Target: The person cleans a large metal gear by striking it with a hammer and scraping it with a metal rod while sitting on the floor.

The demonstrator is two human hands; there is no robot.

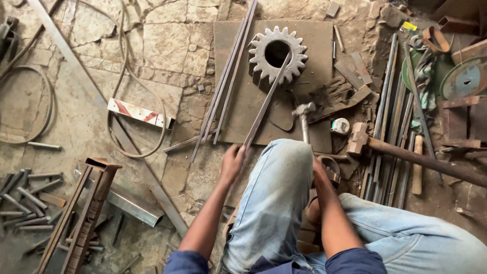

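Observation:
I squat in blue jeans over a stone floor. My left hand point(232, 162) grips the near end of a long thin flat metal strip point(266, 101). The strip's far end rests across a big toothed steel gear point(259, 60), which lies on a rusty steel plate point(238, 106). My right hand point(318, 171) is mostly hidden behind my knee. It holds the handle of a hammer point(303, 109), whose head stands above the plate beside the strip. Several more long strips point(225, 81) lie on the plate, left of the gear.
A sledgehammer point(406, 155), tape measure point(340, 125), work gloves point(332, 94) and a bundle of rods point(390, 122) lie to the right. Grinding discs point(464, 78) sit far right. On the left are a hose point(122, 76), a red-white bar point(139, 112), a metal frame point(83, 208) and short rod pieces point(25, 193).

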